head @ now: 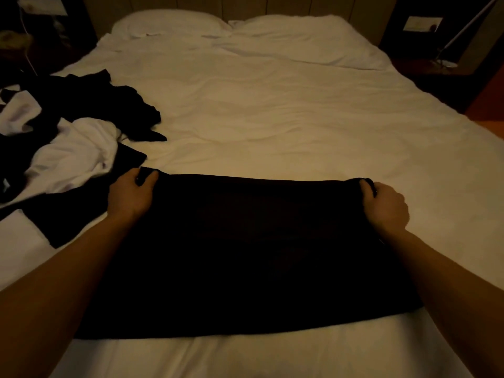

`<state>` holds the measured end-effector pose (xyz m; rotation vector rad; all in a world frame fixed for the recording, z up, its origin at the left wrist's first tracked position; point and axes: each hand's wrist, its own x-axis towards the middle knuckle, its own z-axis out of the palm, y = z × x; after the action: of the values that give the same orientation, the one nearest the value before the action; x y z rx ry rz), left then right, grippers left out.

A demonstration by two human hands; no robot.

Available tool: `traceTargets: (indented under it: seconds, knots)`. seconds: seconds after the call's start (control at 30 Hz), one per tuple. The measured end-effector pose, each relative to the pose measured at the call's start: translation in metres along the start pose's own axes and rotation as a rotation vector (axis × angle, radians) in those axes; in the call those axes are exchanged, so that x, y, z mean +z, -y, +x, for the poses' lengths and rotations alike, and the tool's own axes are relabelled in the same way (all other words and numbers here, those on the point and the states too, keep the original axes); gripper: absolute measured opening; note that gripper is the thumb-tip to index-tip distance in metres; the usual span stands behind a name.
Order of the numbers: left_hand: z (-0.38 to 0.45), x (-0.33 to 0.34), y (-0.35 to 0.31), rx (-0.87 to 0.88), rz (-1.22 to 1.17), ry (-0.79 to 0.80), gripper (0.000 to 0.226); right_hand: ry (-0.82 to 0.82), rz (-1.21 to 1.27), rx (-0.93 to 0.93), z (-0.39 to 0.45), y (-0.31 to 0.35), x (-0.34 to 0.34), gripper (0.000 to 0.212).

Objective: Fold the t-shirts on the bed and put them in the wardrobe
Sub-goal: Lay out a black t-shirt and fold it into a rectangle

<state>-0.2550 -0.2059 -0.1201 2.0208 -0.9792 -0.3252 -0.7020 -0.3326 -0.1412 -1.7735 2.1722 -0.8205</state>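
Note:
A black t-shirt (245, 255) lies spread flat across the near part of the white bed (272, 118). My left hand (132, 195) pinches its far left corner, thumb and fingers curled over the cloth edge. My right hand (384, 205) grips the far right corner the same way. The far edge of the shirt runs straight between both hands. At the left of the bed sits a loose heap of black t-shirts (90, 99) and white t-shirts (73, 154), crumpled together. The wardrobe is not in view.
Two white pillows (174, 23) lie at the headboard. Dark bedside tables stand at the far left (30, 39) and far right (425, 36), the right one with a lamp arm (463, 28). An orange-brown floor (488, 105) shows past the bed's right edge.

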Motion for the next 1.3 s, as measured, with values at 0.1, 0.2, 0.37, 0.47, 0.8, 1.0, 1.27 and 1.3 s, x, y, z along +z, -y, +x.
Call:
traceTargets:
  seconds: [0.1,0.2,0.37,0.47,0.8,1.0,1.27,1.3]
  knots:
    - [0.003,0.001,0.009,0.033,0.082,-0.016,0.042,0.002,-0.004,-0.017,0.005,-0.003,0.004,0.045]
    - [-0.001,0.004,0.018,0.068,0.161,-0.049,0.04,-0.059,0.054,-0.009,0.007,0.006,0.005,0.044]
    - [-0.018,0.002,0.025,0.095,0.337,-0.08,0.032,0.09,0.019,0.043,0.003,0.003,0.01,0.045]
    - [-0.016,-0.003,0.019,0.041,0.292,0.014,0.036,0.17,0.109,0.005,0.001,-0.001,0.007,0.044]
    - [-0.004,-0.013,-0.001,-0.529,-0.512,0.404,0.033,0.345,0.664,0.169,0.0,0.013,-0.011,0.027]
    - [-0.003,-0.024,-0.019,-0.35,-0.572,0.332,0.027,0.341,0.737,0.229,0.0,0.027,-0.037,0.017]
    - [-0.03,-0.062,-0.033,-0.246,-0.55,0.307,0.023,0.314,0.809,0.227,-0.022,0.04,-0.086,0.009]
    - [-0.036,-0.069,-0.032,-0.221,-0.535,0.308,0.024,0.314,0.821,0.229,-0.027,0.037,-0.093,0.01]
